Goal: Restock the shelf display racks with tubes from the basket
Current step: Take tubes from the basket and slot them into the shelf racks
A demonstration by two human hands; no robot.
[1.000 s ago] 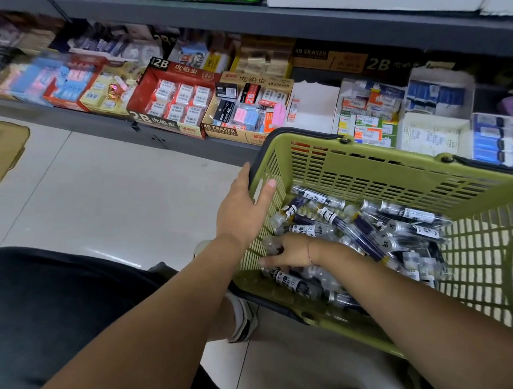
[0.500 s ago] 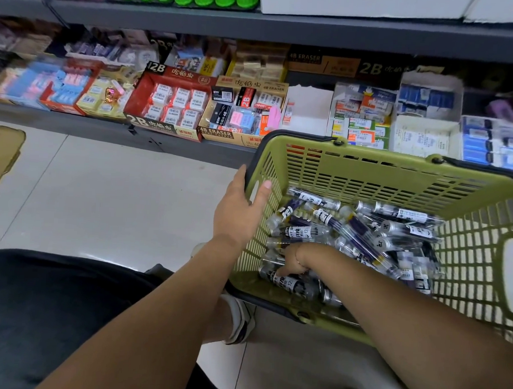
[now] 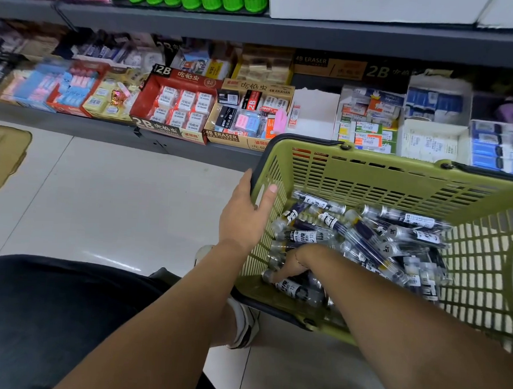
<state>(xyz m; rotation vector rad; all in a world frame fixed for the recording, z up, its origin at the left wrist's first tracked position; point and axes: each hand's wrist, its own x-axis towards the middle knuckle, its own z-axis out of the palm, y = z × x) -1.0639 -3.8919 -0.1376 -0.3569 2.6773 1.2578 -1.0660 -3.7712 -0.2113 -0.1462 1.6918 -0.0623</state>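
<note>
**R hand digs deeper for a tube**

R hand (image 3: 294, 263) has sunk lower into the tubes (image 3: 366, 238) vs 1 s ago. Its fingertips (image 3: 274, 278) are now on a tube at the near-left corner; can't tell if it's pinched yet. L hand (image 3: 243, 220) unchanged: thumb inside, fingers outside, clamping the basket (image 3: 398, 178) rim just left of R wrist. Rest of pile lies right of and beyond R hand. Prob. still picking; nothing lifted toward the shelf (image 3: 104, 127).
</note>
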